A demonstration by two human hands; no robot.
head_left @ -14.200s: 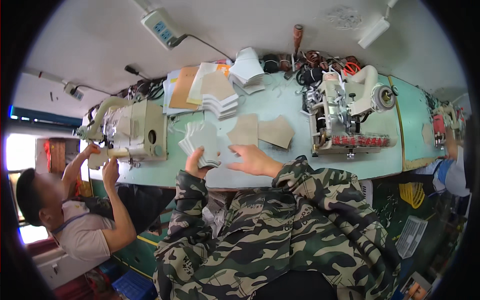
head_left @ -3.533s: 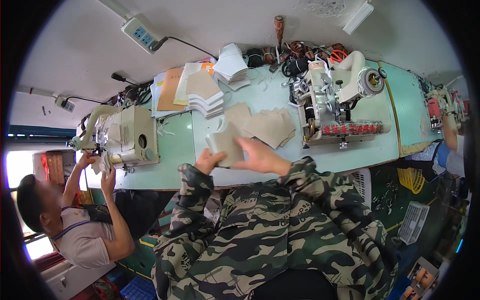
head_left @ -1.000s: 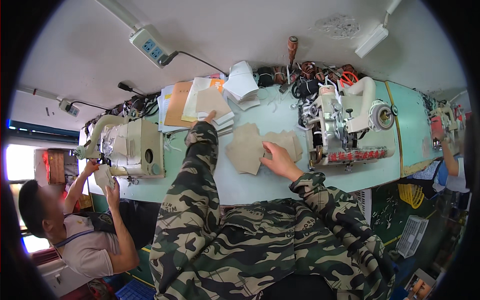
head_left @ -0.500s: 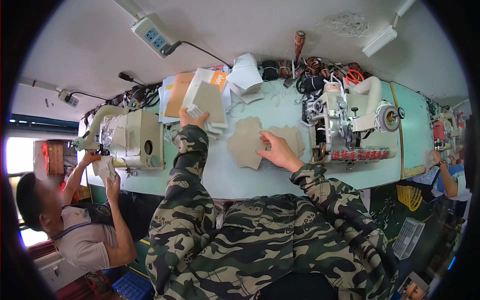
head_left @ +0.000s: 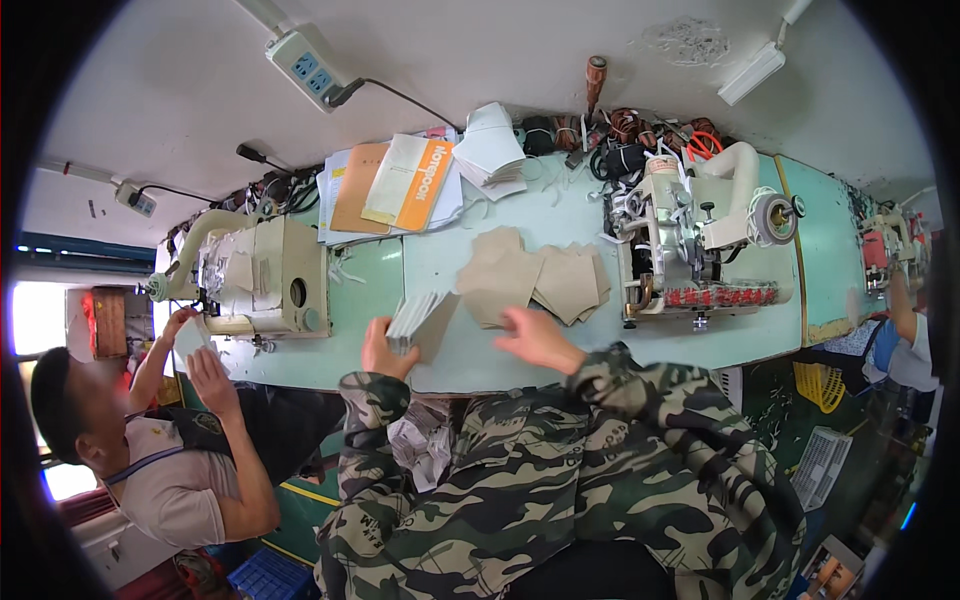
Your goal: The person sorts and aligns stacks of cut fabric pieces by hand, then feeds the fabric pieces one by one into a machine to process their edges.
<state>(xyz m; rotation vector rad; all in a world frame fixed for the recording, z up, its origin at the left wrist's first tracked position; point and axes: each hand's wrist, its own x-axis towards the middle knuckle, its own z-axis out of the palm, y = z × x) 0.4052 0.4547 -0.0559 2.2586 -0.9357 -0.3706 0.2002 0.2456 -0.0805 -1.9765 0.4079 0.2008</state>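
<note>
My left hand [head_left: 388, 350] is closed round a stack of cut pieces [head_left: 420, 322], white along the edges with a tan face, held near the table's front edge. To its right, my right hand [head_left: 538, 340] hovers by the lower edge of a tan pile of cut pieces [head_left: 497, 272]. Its fingers are apart and it appears to hold nothing, though some blur covers the fingertips. A second tan pile [head_left: 570, 283] lies against the first, fanned a little toward the machine on the right.
A sewing-type machine [head_left: 700, 240] stands right, another [head_left: 262, 275] left, where a person [head_left: 180, 450] works with white pieces. Notebooks [head_left: 408, 185] and white cut pieces [head_left: 490, 148] lie at the back, beside a screwdriver [head_left: 596, 85] and cord bundles. A bag of scraps [head_left: 420, 445] sits below the table edge.
My left hand has brought its stack down from over the notebooks to the table's front, tilting it. My right hand has drawn back from the tan piles toward me.
</note>
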